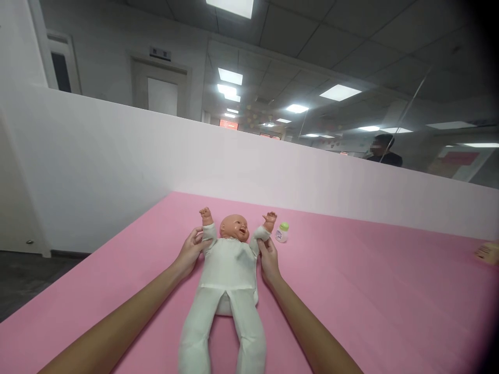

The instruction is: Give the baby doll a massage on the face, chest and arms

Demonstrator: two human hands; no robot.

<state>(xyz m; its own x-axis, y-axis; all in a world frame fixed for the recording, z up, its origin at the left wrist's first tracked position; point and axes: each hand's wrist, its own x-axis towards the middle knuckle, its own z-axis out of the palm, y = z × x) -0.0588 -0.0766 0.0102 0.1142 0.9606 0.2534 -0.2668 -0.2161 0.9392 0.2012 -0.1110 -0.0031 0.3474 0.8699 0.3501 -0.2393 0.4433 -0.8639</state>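
A baby doll (230,265) with a white cloth body and hard plastic head and hands lies on its back on the pink table (331,301). Its head is away from me, and its legs run toward me past the bottom of the view. My left hand (192,250) is closed around the doll's arm on the left, below its raised plastic hand. On the other side, my right hand (268,257) grips the opposite upper arm, thumb on the white cloth. Both doll arms point up and outward.
A small clear bottle with a green cap (282,232) stands right of the doll's raised hand. At the far right edge lies a tan object (487,253). A white partition (273,166) borders the table's back. Behind glass, a person (384,150) is partly visible.
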